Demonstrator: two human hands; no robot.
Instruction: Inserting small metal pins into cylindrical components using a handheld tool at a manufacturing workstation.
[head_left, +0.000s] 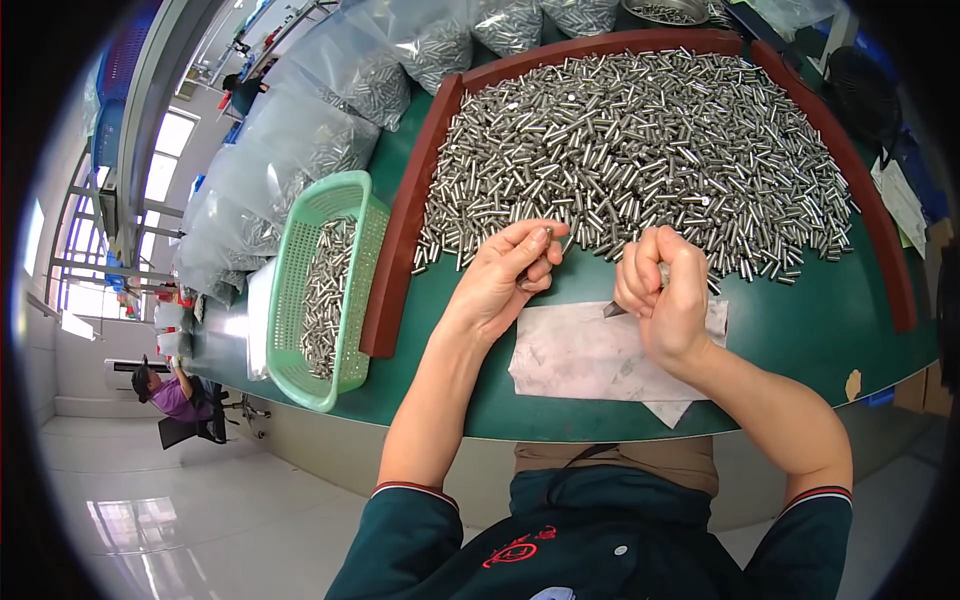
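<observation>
In front of the heap of small metal pins (640,150), my left hand (505,275) is closed, thumb against fingers, with a metal pin (548,232) pinched at its tips. My right hand (665,290) makes a fist around a slim tool; only its dark, flat tip (613,310) shows on the side toward the left hand, so its exact kind is hidden. Both hands are raised just above a stained pale cloth (570,360) on the green tabletop (790,340). The two hands are apart.
Red-brown strips (400,250) border the heap on the left, back and right. A green plastic basket (281,330) with pins inside stands at the left. Clear bags (345,85) of pins line the table's far left and back. Another person (180,395) sits far left.
</observation>
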